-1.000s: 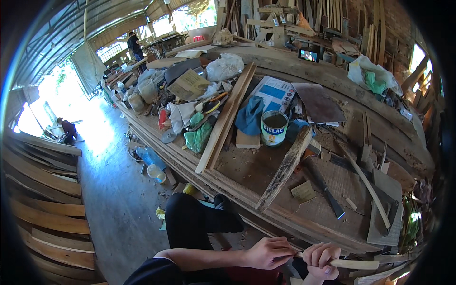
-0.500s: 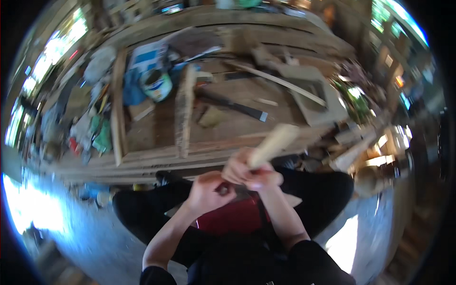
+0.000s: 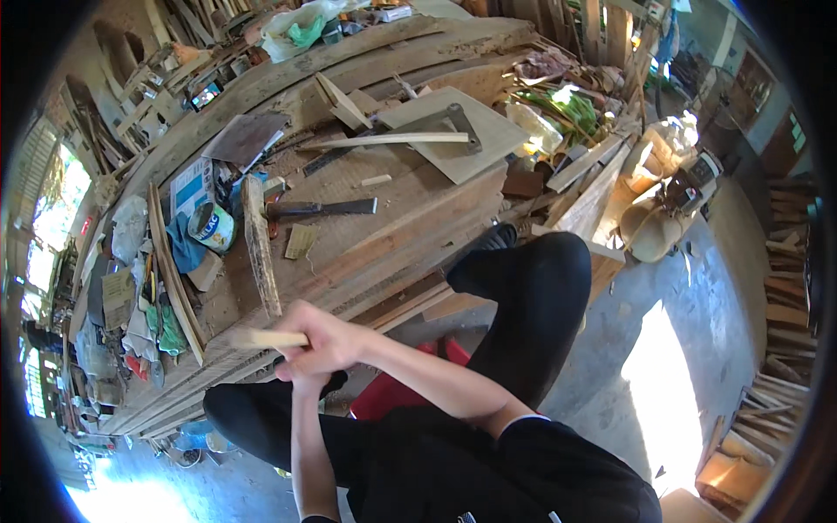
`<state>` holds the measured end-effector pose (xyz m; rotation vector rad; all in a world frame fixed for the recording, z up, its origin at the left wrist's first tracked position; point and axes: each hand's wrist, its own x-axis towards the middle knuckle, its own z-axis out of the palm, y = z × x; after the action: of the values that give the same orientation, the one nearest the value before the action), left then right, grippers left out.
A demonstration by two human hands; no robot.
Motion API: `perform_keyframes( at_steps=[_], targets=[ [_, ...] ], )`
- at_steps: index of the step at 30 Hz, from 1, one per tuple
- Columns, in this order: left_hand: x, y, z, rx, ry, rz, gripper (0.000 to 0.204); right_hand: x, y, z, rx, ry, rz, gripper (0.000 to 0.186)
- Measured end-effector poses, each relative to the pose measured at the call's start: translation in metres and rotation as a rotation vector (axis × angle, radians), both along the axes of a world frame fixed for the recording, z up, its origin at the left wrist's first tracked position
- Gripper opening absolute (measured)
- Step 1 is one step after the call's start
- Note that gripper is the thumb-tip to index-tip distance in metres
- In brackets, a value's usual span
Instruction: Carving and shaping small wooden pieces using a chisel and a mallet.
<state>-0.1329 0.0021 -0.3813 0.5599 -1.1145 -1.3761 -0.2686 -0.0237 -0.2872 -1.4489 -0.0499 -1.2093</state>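
Observation:
My right hand is closed around a short pale wooden stick, which points left over the near edge of the workbench. Under it is my left hand, touching or very close to the right; its fingers are mostly hidden, so I cannot tell its grip. Just beyond the hands a rough-edged wooden strip lies on the bench. To its right rests a chisel with a wide dark blade, near a small flat tan block.
Left on the bench stand a tin can and a long wooden batten. Farther back, a thin light batten crosses a flat board. A red stool is under me. Wood offcuts pile up at the right.
The view has turned to the right. My hands have come together toward the left, and the pale stick that pointed up and right now points left.

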Motion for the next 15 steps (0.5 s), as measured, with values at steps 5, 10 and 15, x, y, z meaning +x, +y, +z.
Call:
perform_keyframes(
  at_steps=[5,10,15],
  targets=[
    [0.006,0.035,-0.033,-0.073,-0.814,0.383,0.021,-0.002,0.008,-0.029,0.059,-0.057,0.029,0.045],
    [0.009,0.029,0.001,-0.217,-0.803,0.314,0.018,-0.016,0.012,-0.022,0.455,-0.373,0.196,0.043],
    [-0.009,0.012,0.057,-0.508,-0.958,0.288,0.02,-0.057,-0.026,-0.014,0.274,-0.493,0.341,0.046]
  ],
)
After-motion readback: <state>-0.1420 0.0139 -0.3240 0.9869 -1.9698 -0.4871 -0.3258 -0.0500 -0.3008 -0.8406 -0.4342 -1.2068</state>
